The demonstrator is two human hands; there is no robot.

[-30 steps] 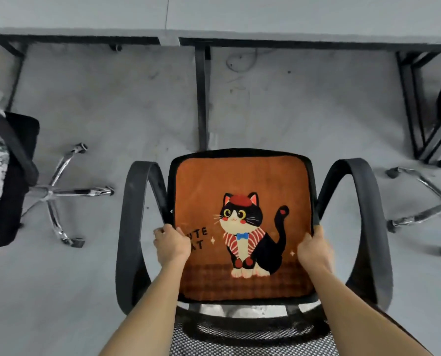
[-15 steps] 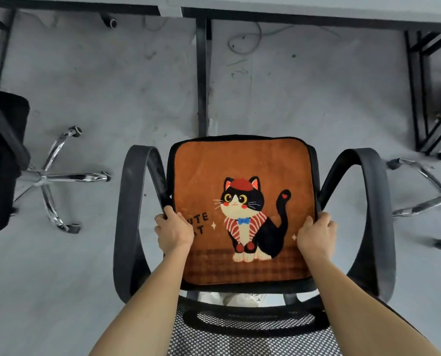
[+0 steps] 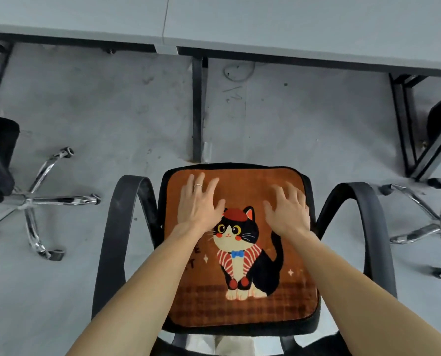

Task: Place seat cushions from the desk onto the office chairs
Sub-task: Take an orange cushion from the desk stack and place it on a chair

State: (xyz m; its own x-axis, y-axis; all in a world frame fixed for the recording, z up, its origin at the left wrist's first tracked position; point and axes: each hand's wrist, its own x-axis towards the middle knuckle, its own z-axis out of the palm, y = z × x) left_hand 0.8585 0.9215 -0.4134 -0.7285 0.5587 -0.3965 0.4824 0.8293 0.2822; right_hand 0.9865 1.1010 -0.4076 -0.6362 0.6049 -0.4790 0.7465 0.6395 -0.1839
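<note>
Chrome legs of a neighbouring chair (image 3: 34, 200) gleam at nine o'clock. Dead centre I see the office chair (image 3: 116, 240), its orange cat cushion (image 3: 286, 299) lying flat on the seat between the armrests (image 3: 371, 240). The left hand (image 3: 198, 204) rests at eleven o'clock on the cushion, the right hand (image 3: 287, 214) at one o'clock, both flat, fingers spread wide, holding nothing. Half a second ago they gripped its side edges; now released, they smooth it. I judge this chair finished.

Office (desks (image 3: 265, 27), swivel chairs (image 3: 126, 227)).
</note>
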